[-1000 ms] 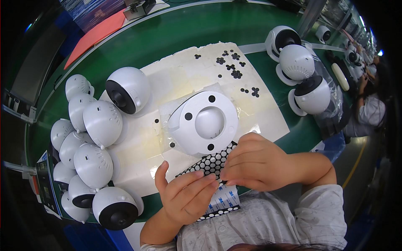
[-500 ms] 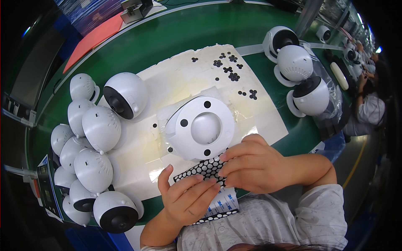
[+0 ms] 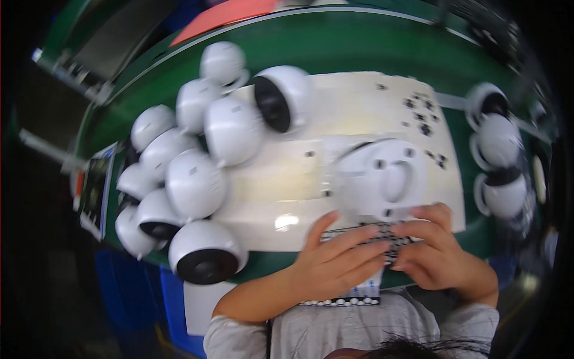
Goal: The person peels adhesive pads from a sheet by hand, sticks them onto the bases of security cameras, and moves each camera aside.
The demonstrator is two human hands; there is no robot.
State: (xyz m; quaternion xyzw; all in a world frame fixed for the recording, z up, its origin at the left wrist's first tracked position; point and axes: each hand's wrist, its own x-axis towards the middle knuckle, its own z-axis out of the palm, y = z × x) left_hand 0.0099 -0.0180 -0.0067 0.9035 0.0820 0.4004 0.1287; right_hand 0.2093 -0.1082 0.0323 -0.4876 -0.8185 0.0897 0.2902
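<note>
A cluster of white dome housings (image 3: pixel 191 173) crowds the left of the white mat (image 3: pixel 299 179) on the green bench (image 3: pixel 359 48); one at the near edge shows a black opening (image 3: pixel 206 254). Near the middle, the left hand (image 3: pixel 335 266) lies flat over a sheet of small black dots (image 3: pixel 382 236), fingers pressing it from above. Just beyond it sits a round white base plate (image 3: pixel 382 179). The right hand (image 3: pixel 439 254) pinches the sheet's right end. More domes (image 3: pixel 496 161) stand far right.
</note>
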